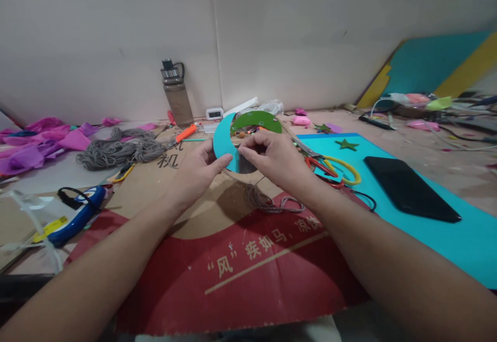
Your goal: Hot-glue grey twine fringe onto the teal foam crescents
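Observation:
My left hand is shut on a bright blue crescent, thumb on its front face and fingers behind. The crescent sits against a thin round hoop, held up above the cardboard. A green crescent shows at the hoop's far side, partly covered by my right hand. That hand is shut in a pinch at the blue crescent's inner edge, by a dark grey patch; what lies between its fingertips is hidden. Loose grey cord lies on the cardboard below.
Scissors and a black phone lie on a blue sheet at right, near a green star. Left are a grey cord bundle, a yellow cutter and a blue device. A bottle stands behind.

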Available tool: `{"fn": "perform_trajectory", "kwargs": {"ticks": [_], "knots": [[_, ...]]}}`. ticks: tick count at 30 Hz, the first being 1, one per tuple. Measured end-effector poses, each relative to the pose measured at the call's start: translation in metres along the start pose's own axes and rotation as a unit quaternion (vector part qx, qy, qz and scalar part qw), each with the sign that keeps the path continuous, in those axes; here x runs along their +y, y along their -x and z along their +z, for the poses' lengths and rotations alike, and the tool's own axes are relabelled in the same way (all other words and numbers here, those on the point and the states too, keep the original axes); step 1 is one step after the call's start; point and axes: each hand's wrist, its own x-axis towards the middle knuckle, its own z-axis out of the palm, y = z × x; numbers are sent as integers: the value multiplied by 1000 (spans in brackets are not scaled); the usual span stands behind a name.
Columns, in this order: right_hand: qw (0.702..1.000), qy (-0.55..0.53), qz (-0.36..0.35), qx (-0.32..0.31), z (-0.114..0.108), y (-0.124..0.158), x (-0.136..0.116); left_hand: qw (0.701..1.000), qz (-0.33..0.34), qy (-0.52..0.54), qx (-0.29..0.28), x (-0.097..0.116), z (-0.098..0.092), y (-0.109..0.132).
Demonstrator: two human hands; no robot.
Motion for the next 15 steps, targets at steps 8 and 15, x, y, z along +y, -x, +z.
{"fn": "perform_trajectory", "kwargs": {"ticks": [8, 15], "knots": [[997, -23, 49, -48, 3, -2, -4, 999, -48, 20, 1, -9, 5, 1], [968, -132, 157, -146, -10, -4, -1, 995, -66, 66, -32, -12, 2, -1]]}}
